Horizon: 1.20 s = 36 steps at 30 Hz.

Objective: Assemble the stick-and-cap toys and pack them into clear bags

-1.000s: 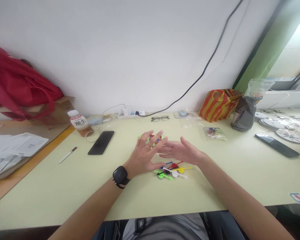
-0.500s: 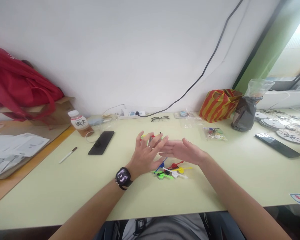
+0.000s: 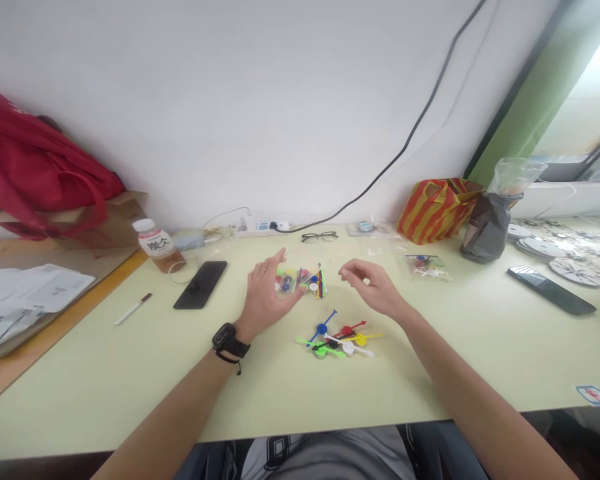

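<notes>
My left hand (image 3: 269,293), wearing a ring and a black wristwatch (image 3: 230,340), is open with the thumb spread from the fingers. It is beside a small heap of colourful plastic pieces (image 3: 314,287), seemingly in a clear bag, and its thumb overlaps them in view; whether it touches them I cannot tell. To the right of the heap, my right hand (image 3: 375,285) hangs with loosely curled fingers, the thumb apart from them and no object visible. Nearer to me lies a loose cluster of arrow spinners (image 3: 347,331) in blue, red, yellow, white, black and green.
On the left are a phone (image 3: 201,285), a drink bottle (image 3: 159,246) and a white pen-like stick (image 3: 133,309). Eyeglasses (image 3: 320,237) and a power strip (image 3: 263,228) sit near the wall. Rightward lie a bagged spinner set (image 3: 427,267), a striped bag (image 3: 433,210) and a dark phone (image 3: 551,291).
My hands, which overlapped above the spinners, have moved apart, left hand leftward and right hand rightward with its fingers curling. The colourful heap behind them has come into fuller view.
</notes>
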Each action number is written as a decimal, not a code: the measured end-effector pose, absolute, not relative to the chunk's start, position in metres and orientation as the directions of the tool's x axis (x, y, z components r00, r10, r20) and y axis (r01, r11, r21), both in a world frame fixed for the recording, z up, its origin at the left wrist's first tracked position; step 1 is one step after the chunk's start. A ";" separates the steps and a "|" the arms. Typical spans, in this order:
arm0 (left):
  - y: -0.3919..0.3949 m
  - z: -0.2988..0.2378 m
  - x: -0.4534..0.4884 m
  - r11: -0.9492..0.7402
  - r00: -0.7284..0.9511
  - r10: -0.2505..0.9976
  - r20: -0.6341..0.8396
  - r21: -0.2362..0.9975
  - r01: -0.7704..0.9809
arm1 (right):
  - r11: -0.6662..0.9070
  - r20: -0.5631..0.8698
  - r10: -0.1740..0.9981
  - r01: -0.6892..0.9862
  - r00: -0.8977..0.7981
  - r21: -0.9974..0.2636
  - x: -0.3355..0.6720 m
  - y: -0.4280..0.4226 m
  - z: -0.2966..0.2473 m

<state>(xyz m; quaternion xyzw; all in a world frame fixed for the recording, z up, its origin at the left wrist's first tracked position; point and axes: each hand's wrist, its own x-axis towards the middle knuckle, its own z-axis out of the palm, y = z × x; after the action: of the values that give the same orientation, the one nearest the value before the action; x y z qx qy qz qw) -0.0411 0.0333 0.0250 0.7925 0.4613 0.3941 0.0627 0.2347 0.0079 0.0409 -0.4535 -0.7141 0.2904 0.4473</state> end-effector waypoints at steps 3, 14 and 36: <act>0.039 0.021 -0.046 -0.568 0.239 0.803 0.547 0.577 0.587 | 0.449 0.215 0.839 0.414 -0.499 -0.792 0.233 0.004 0.037; 0.038 0.021 -0.047 -0.527 0.297 0.850 0.436 0.720 0.451 | 0.362 0.027 0.779 0.414 -0.626 -0.835 0.234 0.006 0.025; 0.034 0.025 -0.044 -0.539 0.354 0.840 0.411 0.710 0.453 | 0.328 0.039 0.761 0.332 -0.648 -0.884 0.229 0.005 0.028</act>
<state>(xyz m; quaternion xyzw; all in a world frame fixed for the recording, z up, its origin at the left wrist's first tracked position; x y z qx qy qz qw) -0.0442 0.0341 0.0252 0.7848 0.4119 0.3917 0.2471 0.2286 0.0049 0.0279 -0.3499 -0.7811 0.4624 0.2318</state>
